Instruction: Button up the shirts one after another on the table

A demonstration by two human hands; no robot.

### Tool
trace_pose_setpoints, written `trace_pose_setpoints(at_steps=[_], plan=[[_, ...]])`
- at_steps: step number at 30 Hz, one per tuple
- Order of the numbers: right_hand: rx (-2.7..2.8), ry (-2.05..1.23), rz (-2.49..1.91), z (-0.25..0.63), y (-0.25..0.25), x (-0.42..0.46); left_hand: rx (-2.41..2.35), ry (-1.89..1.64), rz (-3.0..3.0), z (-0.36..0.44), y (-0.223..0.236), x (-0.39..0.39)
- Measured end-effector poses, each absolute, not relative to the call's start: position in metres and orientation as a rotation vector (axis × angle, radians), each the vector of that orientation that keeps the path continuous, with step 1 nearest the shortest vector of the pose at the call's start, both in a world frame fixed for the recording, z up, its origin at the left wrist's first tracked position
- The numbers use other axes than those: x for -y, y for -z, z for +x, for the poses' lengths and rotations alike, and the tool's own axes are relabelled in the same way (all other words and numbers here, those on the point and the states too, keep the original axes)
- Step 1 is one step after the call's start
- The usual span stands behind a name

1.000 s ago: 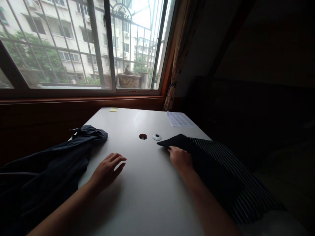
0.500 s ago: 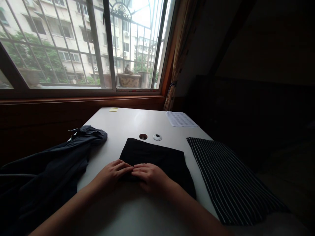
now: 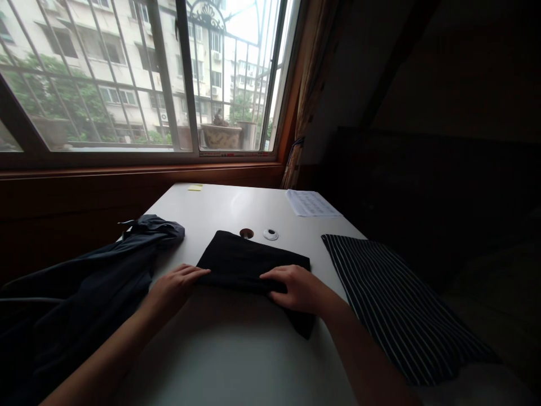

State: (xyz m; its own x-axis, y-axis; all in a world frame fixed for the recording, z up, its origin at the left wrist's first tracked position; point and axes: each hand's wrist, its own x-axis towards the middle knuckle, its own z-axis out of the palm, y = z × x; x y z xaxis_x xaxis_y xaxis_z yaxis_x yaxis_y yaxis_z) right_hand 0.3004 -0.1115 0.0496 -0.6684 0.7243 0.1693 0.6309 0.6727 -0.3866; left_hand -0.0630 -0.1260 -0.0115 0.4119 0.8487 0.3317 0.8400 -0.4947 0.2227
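Black cloth (image 3: 249, 258) mid-table (image 3: 228, 355), between dark garment (image 3: 93, 299) on left and striped cloth (image 3: 397, 304) on right. Right hand (image 3: 298, 287) pinches its near edge, thumb below, corner trailing past. Left hand (image 3: 175, 285): fingers on near-left edge, thumb hidden, can't tell if gripping. Far edge just beside hole (image 3: 246, 232).

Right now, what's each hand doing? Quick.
Left hand: fingers at the black cloth's left edge; grip cannot be told.
Right hand: curled over its near edge, thumb and fingers apart; pinch cannot be told.
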Motion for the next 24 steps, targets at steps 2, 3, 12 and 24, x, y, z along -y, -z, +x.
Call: trace_pose_setpoints(at_steps=[2, 3, 12, 24], plan=[[2.57, -0.481, -1.082, 0.305, -0.051, 0.109, -1.628, -0.656, 2.579, -0.071, 0.013, 0.123], [2.565, -0.507, -1.078, 0.307, -0.051, 0.108, -1.665, -0.671, 2.56, -0.074, 0.014, 0.122], [2.357, -0.614, -0.989, 0.306, -0.054, 0.102, -1.479, -0.73, 2.759, -0.078, 0.017, 0.117], [1.991, -0.252, -1.568, 0.35, 0.009, 0.055, -1.103, -0.666, 2.891, -0.029, 0.002, 0.137]])
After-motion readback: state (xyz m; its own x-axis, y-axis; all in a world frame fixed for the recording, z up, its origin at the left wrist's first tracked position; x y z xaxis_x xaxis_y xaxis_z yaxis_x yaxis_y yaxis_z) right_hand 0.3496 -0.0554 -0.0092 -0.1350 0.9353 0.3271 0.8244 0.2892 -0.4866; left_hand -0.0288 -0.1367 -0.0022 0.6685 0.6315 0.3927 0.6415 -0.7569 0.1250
